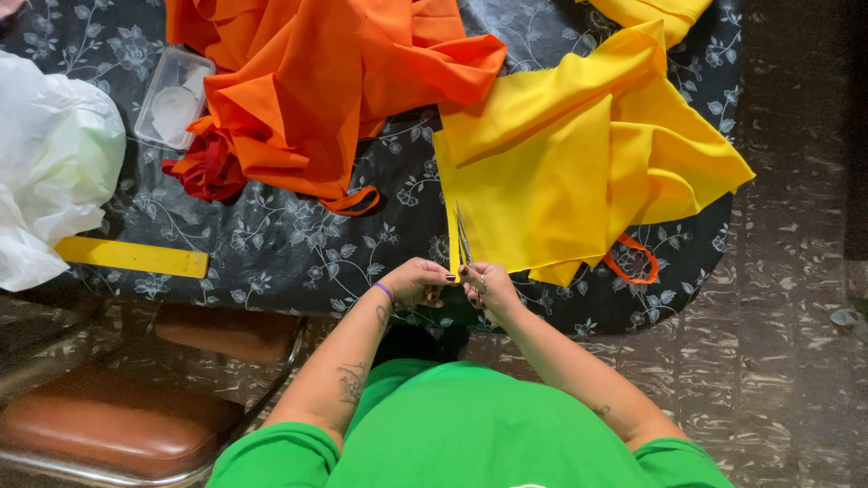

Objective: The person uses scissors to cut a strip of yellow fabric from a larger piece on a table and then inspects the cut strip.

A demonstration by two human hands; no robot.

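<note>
— What do you have in view from the head camera?

— I'm looking straight down at my two hands at the near edge of the counter, which wears a dark floral cloth. My right hand has its fingers closed through the handles of the scissors, blades pointing away from me along the edge of the yellow fabric.

— And the left?

— My left hand has its fingers pinched together on a narrow yellow strip at the fabric's left edge. I judge it holds the strip taut so the blades can run straight beside it.

— Where does the fabric lie?

— Spread folded over the right half of the counter, its near corner just at my hands, so the cut line sits close to my body.

— Anything else about?

— A heap of orange fabric lies at the far centre, well apart from the cut. A yellow ruler rests on the left, beside a white plastic bag, with a clear plastic container behind. A brown chair stands below the counter edge at my left.
</note>
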